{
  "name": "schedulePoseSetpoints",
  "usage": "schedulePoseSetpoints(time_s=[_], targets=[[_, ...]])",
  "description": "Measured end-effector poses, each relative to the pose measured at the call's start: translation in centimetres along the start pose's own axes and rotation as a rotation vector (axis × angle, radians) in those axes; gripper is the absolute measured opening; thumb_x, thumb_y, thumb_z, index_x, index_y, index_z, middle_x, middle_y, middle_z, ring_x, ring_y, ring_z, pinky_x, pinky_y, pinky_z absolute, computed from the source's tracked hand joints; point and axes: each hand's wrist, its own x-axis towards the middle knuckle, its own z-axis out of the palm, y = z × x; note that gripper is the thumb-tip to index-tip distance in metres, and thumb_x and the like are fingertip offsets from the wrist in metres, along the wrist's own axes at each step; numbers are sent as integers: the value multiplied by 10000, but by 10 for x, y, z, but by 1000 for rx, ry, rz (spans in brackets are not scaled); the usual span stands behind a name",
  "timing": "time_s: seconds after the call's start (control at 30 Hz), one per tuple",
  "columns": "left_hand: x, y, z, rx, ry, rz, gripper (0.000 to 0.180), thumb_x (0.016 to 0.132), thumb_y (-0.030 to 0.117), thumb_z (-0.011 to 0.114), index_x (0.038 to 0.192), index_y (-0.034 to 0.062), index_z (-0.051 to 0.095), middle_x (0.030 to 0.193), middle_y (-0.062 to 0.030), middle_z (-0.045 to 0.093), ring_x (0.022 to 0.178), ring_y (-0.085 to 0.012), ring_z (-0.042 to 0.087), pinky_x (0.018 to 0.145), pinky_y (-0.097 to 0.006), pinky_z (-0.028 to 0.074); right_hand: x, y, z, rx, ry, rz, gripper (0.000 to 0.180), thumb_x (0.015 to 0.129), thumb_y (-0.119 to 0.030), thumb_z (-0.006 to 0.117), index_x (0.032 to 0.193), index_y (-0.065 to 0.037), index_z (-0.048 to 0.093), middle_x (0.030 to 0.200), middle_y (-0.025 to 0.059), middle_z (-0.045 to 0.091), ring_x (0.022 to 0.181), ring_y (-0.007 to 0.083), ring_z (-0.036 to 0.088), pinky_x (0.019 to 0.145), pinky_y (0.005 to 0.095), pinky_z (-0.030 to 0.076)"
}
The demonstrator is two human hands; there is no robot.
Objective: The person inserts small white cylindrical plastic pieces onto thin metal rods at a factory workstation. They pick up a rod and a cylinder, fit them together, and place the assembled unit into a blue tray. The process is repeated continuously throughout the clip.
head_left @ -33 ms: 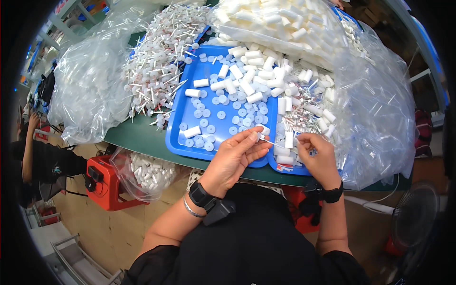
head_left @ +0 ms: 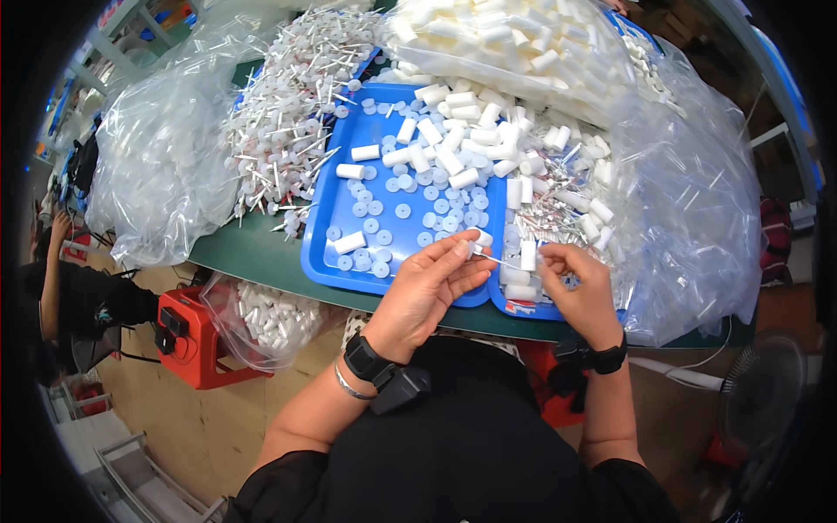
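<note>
My left hand (head_left: 427,292) pinches a small white plastic tube (head_left: 480,237) at its fingertips, just over the near edge of a blue tray (head_left: 316,248). A thin white stick (head_left: 504,260) runs from that tube toward my right hand (head_left: 580,292), whose fingers are closed on the stick's other end. Both hands hover close together above the seam between the blue tray and a second blue tray (head_left: 532,312) to its right. The first tray holds several white tubes (head_left: 449,157) and round caps (head_left: 401,211).
A heap of capped white sticks (head_left: 288,113) lies left of the tray on the green table (head_left: 253,257). Clear bags of tubes (head_left: 506,39) and sticks (head_left: 689,200) crowd the back and right. A red box (head_left: 187,344), a bagged batch (head_left: 266,318), another person (head_left: 61,288) and a fan (head_left: 767,375) are below.
</note>
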Motion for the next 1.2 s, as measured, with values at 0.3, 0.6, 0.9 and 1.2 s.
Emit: schedulePoseSetpoints(time_s=[0.3, 0.6, 0.9, 1.2], targets=[[-1, 2, 7, -9, 4, 42, 400, 1044, 156, 598, 1376, -59, 539, 1213, -179, 676, 1135, -263, 683, 976, -334, 576, -1, -23, 6, 17, -24, -100, 112, 884, 11, 730, 996, 21, 721, 887, 95, 679, 692, 170, 668, 604, 301, 524], [0, 0, 2, -30, 11, 42, 392, 1043, 160, 601, 1366, -56, 544, 1188, -166, 679, 1129, -260, 685, 971, -331, 579, 2, -20, 13, -49, 25, -163, 104, 848, 12, 753, 946, 5, 722, 865, 102, 683, 716, 247, 684, 628, 341, 534], [1, -2, -3, -37, 17, 41, 386, 1046, 167, 598, 1363, -50, 553, 1199, -168, 677, 1140, -263, 682, 978, -334, 578, 7, -24, 14, -115, 35, -276, 131, 830, 24, 757, 953, -3, 721, 859, 110, 681, 736, 267, 681, 643, 351, 535], [-4, -8, 1, 261, -150, 52, 433, 1077, 201, 548, 1465, 13, 512, 1410, -117, 607, 1282, -189, 577, 1123, -347, 448, 11, -29, 20, 626, -355, 421, 175, 1049, -79, 565, 1123, 56, 647, 849, 109, 724, 717, 150, 724, 655, 271, 580]])
